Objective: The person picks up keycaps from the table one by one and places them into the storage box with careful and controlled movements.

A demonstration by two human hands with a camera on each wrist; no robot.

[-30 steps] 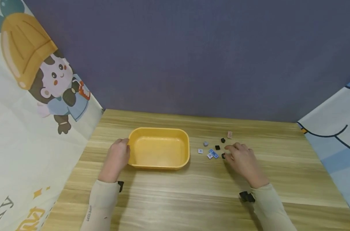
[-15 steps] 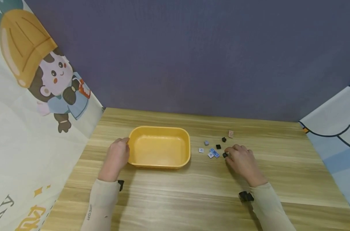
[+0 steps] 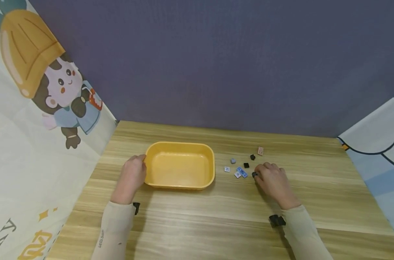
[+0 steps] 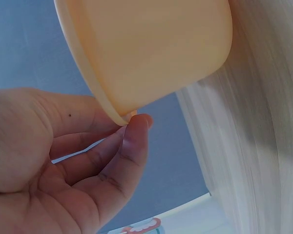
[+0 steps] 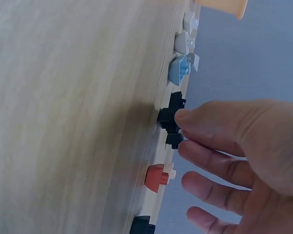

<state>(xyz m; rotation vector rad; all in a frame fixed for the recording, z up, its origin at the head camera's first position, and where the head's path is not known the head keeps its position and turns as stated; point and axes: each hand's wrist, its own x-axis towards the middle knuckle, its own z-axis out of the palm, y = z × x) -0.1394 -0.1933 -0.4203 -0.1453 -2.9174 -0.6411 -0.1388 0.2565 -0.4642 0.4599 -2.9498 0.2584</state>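
Observation:
My left hand (image 3: 134, 176) pinches the left rim of a yellow plastic basin (image 3: 180, 169). In the left wrist view the thumb and fingers meet at the lip of the basin (image 4: 146, 53). To the right, my right hand (image 3: 275, 183) has thumb and index finger on a small black keycap-like piece (image 3: 255, 174), low over the table. The right wrist view shows the thumb against this black piece (image 5: 168, 118), the other fingers apart and loosely bent. Beside it lie a blue keycap (image 3: 242, 172), white keycaps (image 3: 227, 169) and another black piece (image 3: 246, 165).
A grey keycap (image 3: 233, 161), another black piece (image 3: 252, 157) and a pinkish-red keycap (image 3: 260, 151) lie farther back on the wooden table (image 3: 200, 227). A dark blue-grey partition (image 3: 216, 72) stands behind. Printed cloth (image 3: 15, 144) hangs at the left.
My right thumb and index finger have come together on the black piece, which has shifted slightly right, away from the blue keycap. The left hand keeps its hold on the basin.

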